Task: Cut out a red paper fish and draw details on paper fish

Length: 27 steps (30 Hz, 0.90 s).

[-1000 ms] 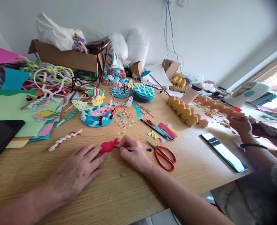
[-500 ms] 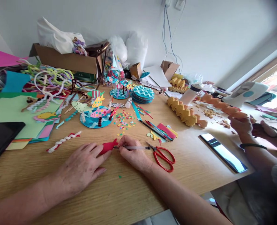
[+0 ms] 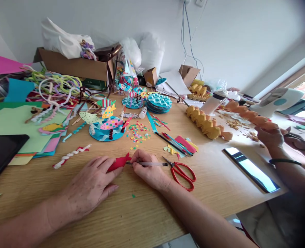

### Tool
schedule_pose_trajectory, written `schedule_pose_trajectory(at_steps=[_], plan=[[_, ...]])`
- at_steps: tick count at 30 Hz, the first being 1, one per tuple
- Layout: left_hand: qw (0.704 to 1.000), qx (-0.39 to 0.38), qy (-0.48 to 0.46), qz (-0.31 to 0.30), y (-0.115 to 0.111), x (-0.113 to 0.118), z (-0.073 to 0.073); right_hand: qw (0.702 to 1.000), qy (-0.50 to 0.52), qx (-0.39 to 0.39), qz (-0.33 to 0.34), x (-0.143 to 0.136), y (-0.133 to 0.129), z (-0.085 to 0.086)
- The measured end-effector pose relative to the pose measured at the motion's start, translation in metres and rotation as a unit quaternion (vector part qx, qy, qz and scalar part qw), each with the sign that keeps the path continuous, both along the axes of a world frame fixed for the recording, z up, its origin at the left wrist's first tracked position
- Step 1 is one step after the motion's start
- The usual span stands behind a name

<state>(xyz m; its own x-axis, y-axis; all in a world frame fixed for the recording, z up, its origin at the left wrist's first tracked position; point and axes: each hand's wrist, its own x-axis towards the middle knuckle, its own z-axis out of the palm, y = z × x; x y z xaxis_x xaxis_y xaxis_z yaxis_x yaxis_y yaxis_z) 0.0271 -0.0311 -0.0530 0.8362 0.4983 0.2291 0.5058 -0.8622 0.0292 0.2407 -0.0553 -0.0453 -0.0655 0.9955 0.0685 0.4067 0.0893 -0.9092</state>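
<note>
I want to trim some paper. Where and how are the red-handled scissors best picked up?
Probably by the red loops, from the right: they lie flat, rings toward that side, blades pointing far left, with the right forearm on their near side.

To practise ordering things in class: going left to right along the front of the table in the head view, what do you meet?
Dark phone, left hand, red paper fish, right hand, red-handled scissors, shiny flat device.
</note>
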Motion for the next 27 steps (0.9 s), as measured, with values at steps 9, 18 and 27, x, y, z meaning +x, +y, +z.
schedule_pose_trajectory(at_steps=[9, 18, 27], plan=[[0.999, 0.030, -0.014, -0.023, 0.002, 0.000, -0.007, 1.000, 0.000, -0.022, 0.019, 0.000, 0.002, -0.002], [0.999, 0.041, -0.005, -0.008, 0.001, 0.001, -0.011, 0.999, -0.028, -0.008, 0.022, -0.001, 0.000, -0.001], [0.999, 0.049, -0.005, -0.019, 0.002, 0.002, -0.009, 0.999, -0.039, 0.001, 0.021, 0.000, 0.000, 0.000]])
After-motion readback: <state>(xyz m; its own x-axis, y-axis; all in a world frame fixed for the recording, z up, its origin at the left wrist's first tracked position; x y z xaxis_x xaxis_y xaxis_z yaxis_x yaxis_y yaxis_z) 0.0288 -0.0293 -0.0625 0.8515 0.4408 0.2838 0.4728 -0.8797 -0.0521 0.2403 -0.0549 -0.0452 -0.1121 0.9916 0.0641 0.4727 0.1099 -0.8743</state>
